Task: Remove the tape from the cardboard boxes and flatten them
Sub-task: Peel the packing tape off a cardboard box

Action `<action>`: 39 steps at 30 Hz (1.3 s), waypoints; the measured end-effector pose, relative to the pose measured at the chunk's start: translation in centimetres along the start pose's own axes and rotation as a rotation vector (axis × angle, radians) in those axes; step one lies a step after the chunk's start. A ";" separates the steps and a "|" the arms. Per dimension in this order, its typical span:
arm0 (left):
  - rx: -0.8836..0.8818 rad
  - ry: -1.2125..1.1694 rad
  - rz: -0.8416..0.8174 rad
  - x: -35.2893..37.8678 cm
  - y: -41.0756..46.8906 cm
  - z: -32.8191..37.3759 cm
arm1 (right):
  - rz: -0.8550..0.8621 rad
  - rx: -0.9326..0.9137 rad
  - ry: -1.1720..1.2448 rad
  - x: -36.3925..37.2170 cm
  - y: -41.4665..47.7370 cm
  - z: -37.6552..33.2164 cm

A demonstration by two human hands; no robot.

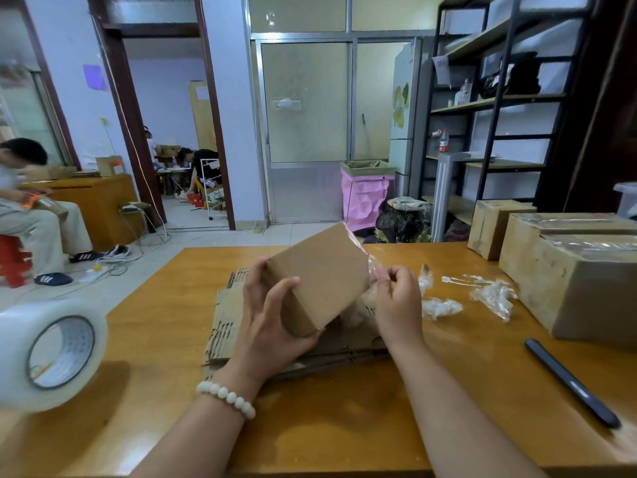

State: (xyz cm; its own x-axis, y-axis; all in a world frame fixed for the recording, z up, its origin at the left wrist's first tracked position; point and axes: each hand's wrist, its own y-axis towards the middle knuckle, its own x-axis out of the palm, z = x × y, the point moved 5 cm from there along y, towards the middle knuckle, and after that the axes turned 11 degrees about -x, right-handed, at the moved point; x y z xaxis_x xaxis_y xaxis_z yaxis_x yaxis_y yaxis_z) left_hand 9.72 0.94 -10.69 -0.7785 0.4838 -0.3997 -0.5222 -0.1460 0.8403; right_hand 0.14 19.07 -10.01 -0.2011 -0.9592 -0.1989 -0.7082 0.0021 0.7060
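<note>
A small brown cardboard box (319,277) is held tilted above a stack of flattened cardboard (227,326) in the middle of the table. My left hand (272,315) grips the box's near left corner, thumb on its top face. My right hand (396,301) pinches a strip of clear tape (358,246) that runs along the box's right edge and stands partly peeled away from it. Several crumpled pieces of removed tape (493,294) lie on the table to the right.
Three taped cardboard boxes (579,288) stand at the table's right side. A dark pen-like tool (572,382) lies near the right front. A big roll of clear tape (51,353) sits at the left edge. People sit at the left and in the far room.
</note>
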 end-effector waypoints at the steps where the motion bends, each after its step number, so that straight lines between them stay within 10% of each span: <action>1: -0.052 -0.034 0.013 -0.1 0.0 -0.3 | 0.006 0.052 0.051 -0.1 0.0 0.0; 12: -0.474 -0.296 -0.061 -0.2 -0.1 -2.3 | 0.162 0.560 1.264 1.1 -0.2 -0.3; 22: -0.543 -0.289 -0.102 -0.5 -0.1 -1.9 | -0.114 0.258 0.324 1.0 -0.8 -0.1; 39: -0.511 -0.328 -0.087 -0.8 0.0 -2.3 | -0.213 0.355 0.343 1.7 -1.3 0.1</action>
State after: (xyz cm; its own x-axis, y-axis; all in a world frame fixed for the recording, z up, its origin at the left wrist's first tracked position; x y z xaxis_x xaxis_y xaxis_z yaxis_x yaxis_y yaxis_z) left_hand 9.56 -1.41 -11.22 -0.6205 0.7408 -0.2573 -0.7429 -0.4501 0.4954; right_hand 0.70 17.44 -11.33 0.1624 -0.9860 -0.0371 -0.9063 -0.1640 0.3895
